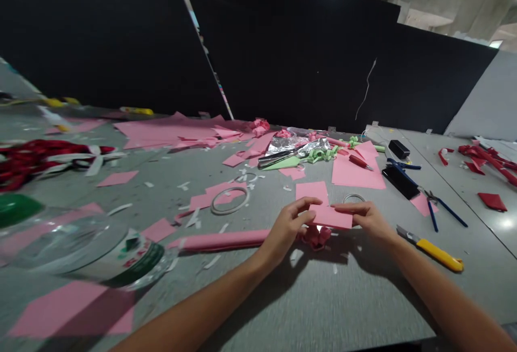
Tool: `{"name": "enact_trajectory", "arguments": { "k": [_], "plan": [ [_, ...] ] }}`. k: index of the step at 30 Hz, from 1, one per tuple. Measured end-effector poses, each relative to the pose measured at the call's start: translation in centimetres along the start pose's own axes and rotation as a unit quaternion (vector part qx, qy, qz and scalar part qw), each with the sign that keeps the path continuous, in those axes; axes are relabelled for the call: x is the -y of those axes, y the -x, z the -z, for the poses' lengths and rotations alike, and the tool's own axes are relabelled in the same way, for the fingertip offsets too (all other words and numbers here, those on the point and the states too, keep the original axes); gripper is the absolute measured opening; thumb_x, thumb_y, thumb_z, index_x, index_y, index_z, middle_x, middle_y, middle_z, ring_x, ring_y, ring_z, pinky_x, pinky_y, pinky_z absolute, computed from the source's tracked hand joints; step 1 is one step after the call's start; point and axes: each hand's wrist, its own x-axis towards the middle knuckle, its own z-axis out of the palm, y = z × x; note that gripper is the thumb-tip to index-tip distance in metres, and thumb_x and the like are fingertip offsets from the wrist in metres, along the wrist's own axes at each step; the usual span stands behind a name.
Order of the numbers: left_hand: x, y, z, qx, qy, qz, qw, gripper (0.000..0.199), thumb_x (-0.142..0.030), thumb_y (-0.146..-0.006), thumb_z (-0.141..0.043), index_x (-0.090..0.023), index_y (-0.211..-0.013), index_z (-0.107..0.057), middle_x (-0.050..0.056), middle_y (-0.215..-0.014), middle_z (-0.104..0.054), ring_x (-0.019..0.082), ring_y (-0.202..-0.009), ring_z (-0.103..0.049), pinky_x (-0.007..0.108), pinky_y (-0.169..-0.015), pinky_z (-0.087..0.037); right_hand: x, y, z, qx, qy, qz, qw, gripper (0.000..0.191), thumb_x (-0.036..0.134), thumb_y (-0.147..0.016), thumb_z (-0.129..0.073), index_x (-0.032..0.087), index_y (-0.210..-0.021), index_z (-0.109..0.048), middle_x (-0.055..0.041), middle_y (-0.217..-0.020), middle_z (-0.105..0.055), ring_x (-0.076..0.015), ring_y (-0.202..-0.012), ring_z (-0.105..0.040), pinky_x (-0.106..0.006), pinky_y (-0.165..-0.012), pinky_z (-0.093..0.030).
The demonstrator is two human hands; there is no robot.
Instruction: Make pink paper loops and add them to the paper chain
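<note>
A small pink paper rectangle [332, 217] is held level above the table between my two hands. My left hand [291, 225] is closed on its left end, thumb and fingers pinching the edge. On the opposite end, my right hand [367, 218] grips with the fingertips. Below the paper sits a crumpled pink paper flower [317, 237], partly hidden by it. Just behind lies a flat pink paper piece [311, 190]. A rolled pink paper stem [230, 240] reaches leftward from beside my left hand.
A clear bottle [92, 244] lies at left near a white ring [230, 201]. At right are a yellow utility knife [438, 254], blue-handled pliers [448, 212] and a black phone [399, 180]. Scissors [283, 153], foil and green paper lie at the back, before a black partition [299, 45].
</note>
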Motion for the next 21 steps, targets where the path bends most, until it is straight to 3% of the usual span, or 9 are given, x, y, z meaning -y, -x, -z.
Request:
{"name": "enact_trajectory", "arguments": {
  "k": [3,6,9,11,14,17,21],
  "plan": [
    [0.1,0.0,0.0,-0.008,-0.002,-0.005,1.000,0.046,-0.039,-0.083,-0.073,-0.017,-0.123,-0.068,0.001,-0.083,-0.066,0.016,-0.057,-0.069,0.026,-0.053,-0.054,0.2,0.1,0.1,-0.002,-0.020,0.013,1.000,0.038,0.021,-0.076,-0.067,0.028,-0.107,-0.088,-0.0089,-0.127,-0.081,-0.0317,-0.126,-0.070,-0.044,-0.096,-0.060],
    [0.2,-0.1,-0.1,-0.005,-0.022,-0.020,1.000,0.052,-0.038,-0.084,-0.075,-0.017,-0.131,-0.067,0.004,-0.094,-0.068,0.015,-0.060,-0.068,0.027,-0.055,-0.055,0.2,0.0,0.5,-0.045,-0.041,0.017,0.998,0.028,0.032,-0.082,-0.066,0.023,-0.096,-0.088,-0.0140,-0.121,-0.082,-0.0330,-0.120,-0.072,-0.047,-0.099,-0.058],
    [0.3,0.0,-0.2,0.008,-0.079,-0.067,0.995,0.053,-0.040,-0.090,-0.070,-0.017,-0.138,-0.065,0.005,-0.095,-0.068,0.014,-0.061,-0.065,0.026,-0.055,-0.052,0.5,0.0,0.9,-0.078,-0.030,0.010,0.996,0.036,0.050,-0.094,-0.066,0.020,-0.097,-0.087,-0.0168,-0.115,-0.081,-0.0306,-0.106,-0.075,-0.046,-0.097,-0.058],
    [0.3,0.3,-0.3,0.011,-0.155,-0.120,0.981,0.049,-0.038,-0.094,-0.066,-0.018,-0.138,-0.066,0.005,-0.095,-0.070,0.015,-0.067,-0.064,0.025,-0.059,-0.051,0.7,0.0,0.8,-0.055,0.004,0.008,0.998,0.041,0.057,-0.094,-0.071,0.021,-0.106,-0.085,-0.0155,-0.115,-0.080,-0.0284,-0.100,-0.075,-0.044,-0.093,-0.058],
    [0.2,1.0,-0.6,0.027,-0.228,-0.163,0.960,0.045,-0.034,-0.096,-0.064,-0.019,-0.139,-0.067,0.006,-0.097,-0.075,0.018,-0.078,-0.068,0.026,-0.065,-0.051,0.3,0.2,0.2,0.040,0.060,-0.009,0.997,0.047,0.056,-0.085,-0.084,0.021,-0.116,-0.082,-0.0123,-0.110,-0.080,-0.0253,-0.090,-0.073,-0.038,-0.081,-0.057],
    [0.3,1.5,-1.0,0.042,-0.201,-0.162,0.965,0.046,-0.035,-0.097,-0.064,-0.019,-0.140,-0.065,0.008,-0.101,-0.077,0.019,-0.082,-0.071,0.028,-0.069,-0.054,-0.7,0.4,-0.7,0.101,0.062,-0.036,0.992,0.045,0.055,-0.081,-0.088,0.017,-0.105,-0.082,-0.0082,-0.092,-0.078,-0.0207,-0.077,-0.069,-0.032,-0.069,-0.052],
    [0.6,1.2,-1.2,0.015,-0.125,-0.137,0.982,0.052,-0.037,-0.088,-0.076,-0.017,-0.135,-0.067,0.007,-0.100,-0.077,0.019,-0.080,-0.070,0.030,-0.070,-0.056,-1.4,0.5,-1.5,0.082,0.031,-0.040,0.995,0.041,0.056,-0.082,-0.087,0.016,-0.090,-0.081,-0.0057,-0.079,-0.073,-0.0167,-0.067,-0.061,-0.030,-0.063,-0.047]
  ]
}}
